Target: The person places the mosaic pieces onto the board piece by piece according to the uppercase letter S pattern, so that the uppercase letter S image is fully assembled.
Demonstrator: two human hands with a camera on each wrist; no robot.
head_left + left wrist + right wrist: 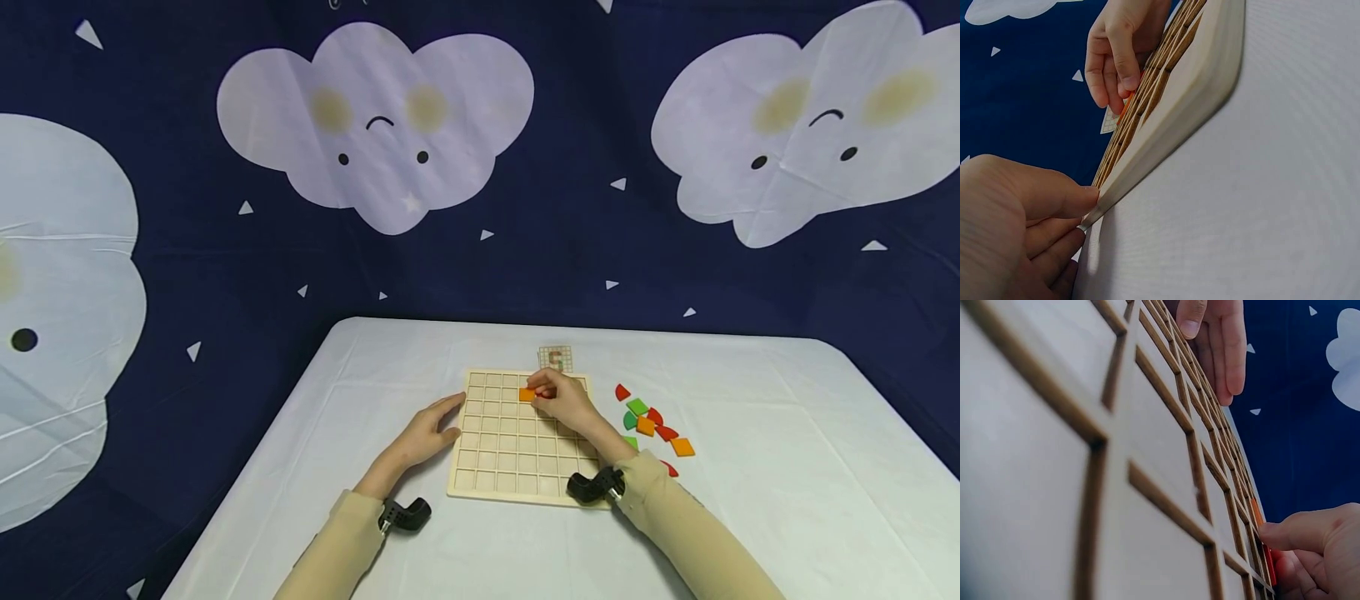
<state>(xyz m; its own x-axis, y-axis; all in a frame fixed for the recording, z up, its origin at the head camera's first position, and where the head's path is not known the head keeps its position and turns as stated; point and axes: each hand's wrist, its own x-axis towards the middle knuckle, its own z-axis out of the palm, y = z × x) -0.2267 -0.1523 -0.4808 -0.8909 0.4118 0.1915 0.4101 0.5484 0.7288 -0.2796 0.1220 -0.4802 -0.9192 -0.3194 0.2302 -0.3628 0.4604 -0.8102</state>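
Dark blue cloth (547,275) printed with pale clouds (375,92) and small white triangles hangs behind a white-covered table (787,500). On it lies a pale wooden board (487,461), divided into square cells. An orange piece (527,396) is near the board's far edge, with a red piece (1270,567) just beside it; whether that one sits fully in a cell cannot be told. The right hand (564,403) pinches the red piece between thumb and fingers. The left hand (426,433) has its thumb and fingers apart, tips touching the board's left edge. Just beyond the board's far edge lies a small gridded card (556,353). Past its right edge, loose pieces (646,426) in red, green and orange lie scattered. Both arms wear tan sleeves (337,542), with a black device (408,515) at each wrist.
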